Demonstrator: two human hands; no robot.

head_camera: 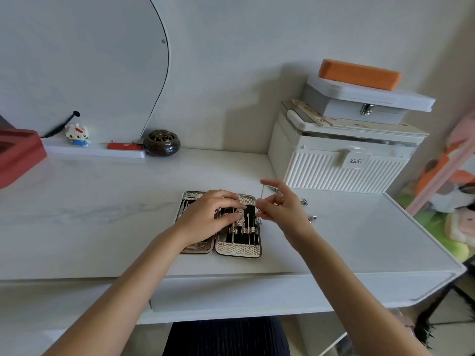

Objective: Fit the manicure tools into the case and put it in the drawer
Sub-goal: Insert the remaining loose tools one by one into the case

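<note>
1. The manicure case (237,249) is seen lying open on the white tabletop (102,214), near its front edge, with both halves spread flat.
2. The left hand (205,217) is laid across the case, its fingers bent and pressing on the inner panel; nothing is seen gripped in it.
3. A thin metal tool (261,195) is pinched between the fingertips of the right hand (279,205), just beside the case's right edge, with the remaining fingers spread.
4. Several slim tools (248,228) are already seated under the straps of the right half, so the fitting is judged to be partly done.
5. At least two small metal pieces (312,218) are left loose on the tabletop to the right of the hands, so more fitting is judged to remain.
6. The case is not yet closed, and the drawer (257,295) below the tabletop's front edge appears shut; stowing is still to be done.
7. The left half of the case is largely covered by the left hand, so its contents cannot be counted.
8. The held tool's kind cannot be made out, being thin and blurred.
</note>
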